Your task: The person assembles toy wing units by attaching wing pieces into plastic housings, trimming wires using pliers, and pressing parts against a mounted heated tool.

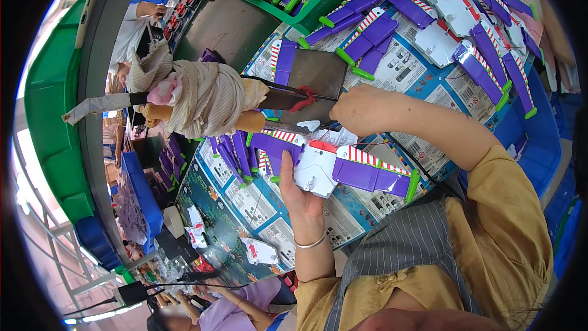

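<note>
My left hand [301, 195], with a metal bangle on its wrist, holds a toy wing piece [334, 168]: a white body with purple wings, red-and-white stripes and green tips. My right hand [361, 110] is curled into a fist just above it, at the edge of a dark metal plate [315, 72]. I cannot see what its fingers pinch. A thin dark rod with a red wire [300, 99] runs from the plate to a cloth-wrapped tool [202, 99] on the left.
Several purple wing pieces [373, 34] lie across printed cardboard sheets [404, 64] and in a green tray [318, 0]. Blue bins [539, 141] stand on the right and a blue tray [144, 196] on the left. Other people's hands [150, 9] work nearby. Another person [233, 309] sits below.
</note>
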Demonstrator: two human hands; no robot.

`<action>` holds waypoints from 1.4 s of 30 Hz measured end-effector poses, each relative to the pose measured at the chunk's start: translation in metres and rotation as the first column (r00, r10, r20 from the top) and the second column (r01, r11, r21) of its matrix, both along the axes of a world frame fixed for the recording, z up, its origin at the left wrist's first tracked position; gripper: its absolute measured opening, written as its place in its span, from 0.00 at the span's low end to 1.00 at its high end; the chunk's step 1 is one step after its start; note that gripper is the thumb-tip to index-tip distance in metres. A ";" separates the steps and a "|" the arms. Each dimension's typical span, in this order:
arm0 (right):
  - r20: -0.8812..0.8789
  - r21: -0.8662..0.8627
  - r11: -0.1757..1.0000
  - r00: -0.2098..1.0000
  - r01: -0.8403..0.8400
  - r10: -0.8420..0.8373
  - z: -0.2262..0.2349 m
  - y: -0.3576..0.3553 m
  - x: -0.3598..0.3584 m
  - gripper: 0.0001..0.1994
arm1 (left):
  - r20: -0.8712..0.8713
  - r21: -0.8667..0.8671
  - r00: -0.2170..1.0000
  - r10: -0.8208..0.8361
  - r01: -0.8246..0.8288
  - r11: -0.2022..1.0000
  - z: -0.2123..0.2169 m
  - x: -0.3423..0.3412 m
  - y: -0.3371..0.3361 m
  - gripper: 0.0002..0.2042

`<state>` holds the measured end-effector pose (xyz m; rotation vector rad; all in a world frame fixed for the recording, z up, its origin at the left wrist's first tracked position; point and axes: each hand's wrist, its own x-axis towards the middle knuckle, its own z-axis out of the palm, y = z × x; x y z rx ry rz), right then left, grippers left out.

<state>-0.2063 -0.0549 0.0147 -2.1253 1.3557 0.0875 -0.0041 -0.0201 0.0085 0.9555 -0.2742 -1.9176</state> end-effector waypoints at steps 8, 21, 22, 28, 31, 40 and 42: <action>0.012 -0.007 1.000 1.000 0.004 -0.004 0.003 0.000 -0.002 0.13 | -0.061 0.014 0.998 -0.027 0.028 1.000 0.004 -0.003 0.001 0.18; -0.035 -0.091 0.980 0.984 -0.176 0.173 0.006 0.029 0.003 0.09 | -0.001 0.093 1.000 0.003 -0.003 0.996 -0.008 0.004 0.055 0.19; -0.052 -0.118 0.971 0.978 -0.208 0.203 0.005 0.037 0.007 0.08 | 0.021 0.123 1.000 -0.009 0.007 0.992 -0.008 0.006 0.068 0.19; -0.485 -0.108 0.776 0.714 -0.621 0.504 0.023 0.065 0.031 0.12 | 0.088 0.139 0.928 -0.362 0.349 0.927 -0.005 0.050 0.137 0.22; -0.582 -0.074 0.815 0.689 -0.574 0.432 0.017 0.080 0.039 0.12 | -0.004 0.174 0.903 -0.429 0.423 0.889 -0.008 0.049 0.148 0.26; -0.270 0.233 0.859 0.819 -0.455 0.507 0.038 0.058 0.033 0.08 | 0.013 0.117 0.977 -0.212 0.209 0.971 -0.021 0.018 0.140 0.23; -0.116 -0.099 0.891 0.894 -0.444 0.432 0.013 0.087 0.012 0.06 | 0.068 0.014 0.976 -0.209 0.208 0.978 -0.021 0.017 0.151 0.23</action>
